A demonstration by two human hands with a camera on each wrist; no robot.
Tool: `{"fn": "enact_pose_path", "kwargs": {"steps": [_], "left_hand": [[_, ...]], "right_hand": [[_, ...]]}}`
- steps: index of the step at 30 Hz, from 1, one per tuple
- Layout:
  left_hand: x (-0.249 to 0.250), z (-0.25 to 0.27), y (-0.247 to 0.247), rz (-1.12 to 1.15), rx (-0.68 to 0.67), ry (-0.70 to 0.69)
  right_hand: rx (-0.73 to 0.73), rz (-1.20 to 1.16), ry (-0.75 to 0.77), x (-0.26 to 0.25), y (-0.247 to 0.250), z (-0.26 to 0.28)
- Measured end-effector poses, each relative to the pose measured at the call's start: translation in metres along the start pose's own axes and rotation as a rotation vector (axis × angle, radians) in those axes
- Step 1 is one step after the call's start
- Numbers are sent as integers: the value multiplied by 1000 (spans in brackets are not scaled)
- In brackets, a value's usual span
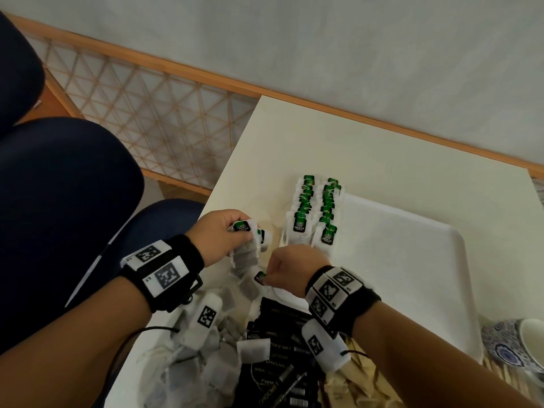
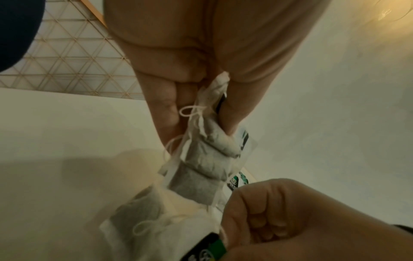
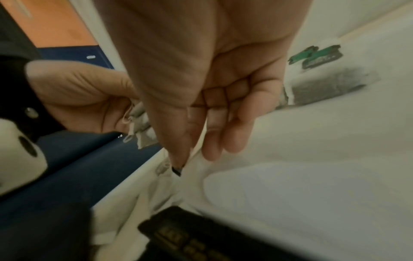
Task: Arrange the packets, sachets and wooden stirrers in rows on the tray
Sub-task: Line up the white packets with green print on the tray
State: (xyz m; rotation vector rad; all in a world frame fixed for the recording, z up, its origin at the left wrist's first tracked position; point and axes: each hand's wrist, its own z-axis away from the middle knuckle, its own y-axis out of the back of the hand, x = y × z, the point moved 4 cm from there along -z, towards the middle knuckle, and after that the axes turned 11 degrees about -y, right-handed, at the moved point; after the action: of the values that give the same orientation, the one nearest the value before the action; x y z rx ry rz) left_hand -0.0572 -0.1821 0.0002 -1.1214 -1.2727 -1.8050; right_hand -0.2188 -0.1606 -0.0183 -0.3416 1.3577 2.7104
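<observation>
Nearest the tray's [image 1: 426,260] front edge lie loose tea bags [image 1: 176,357], black sachets [image 1: 282,346] and wooden stirrers [image 1: 497,373]. Beyond, the right hand [image 1: 290,267] pinches 1 tea bag's tag [image 1: 260,276], apparently drawing it from the bunch [image 1: 245,247] clutched in the left hand [image 1: 223,235]. Farther back, 2 rows of green-tagged bags [image 1: 316,213] overlap at the tray's left edge.

Bare forearms, black wristbands [image 1: 188,254] carrying white square-coded tags [image 1: 169,275], thin black cables [image 1: 159,329]

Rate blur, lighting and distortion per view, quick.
Head: evenly lit, fairly sharp on the tea bag rows, wide-angle bend at the table edge. Left wrist: dim, warm cast, left hand close, tag at bottom blurred. Right wrist: dim, right hand soft, black sachets smeared.
</observation>
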Motion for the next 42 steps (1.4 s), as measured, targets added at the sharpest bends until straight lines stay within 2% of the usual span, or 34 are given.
{"fn": "enact_pose_path", "kwargs": {"steps": [2,6,12,18,21,24,26,30,37,42], "left_hand": [[0,-1,2,8,6,-9],[-2,-1,2,16,11,-12],[-4,-1,-2,39,17,6],[-5,-5,0,24,18,5],[-4,-7,-1,25,15,-2],[-5,-7,-3,14,15,0],[-6,-8,-4,20,17,1],[-6,-8,-7,27,6,-6],[-2,-10,-10,2,-3,-14],[-3,-10,-11,6,-9,-16]], "right_hand": [[-8,-101,16,4,4,0],[55,-314,-58,24,26,-4],[149,-199,-123,48,50,-18],[202,-56,-140,51,59,-30],[229,-83,-139,51,59,-30],[321,-167,-64,48,60,-19],[261,-179,20,43,53,-8],[30,10,150,33,19,6],[96,-54,167,35,14,-1],[10,-101,84,57,13,8]]}}
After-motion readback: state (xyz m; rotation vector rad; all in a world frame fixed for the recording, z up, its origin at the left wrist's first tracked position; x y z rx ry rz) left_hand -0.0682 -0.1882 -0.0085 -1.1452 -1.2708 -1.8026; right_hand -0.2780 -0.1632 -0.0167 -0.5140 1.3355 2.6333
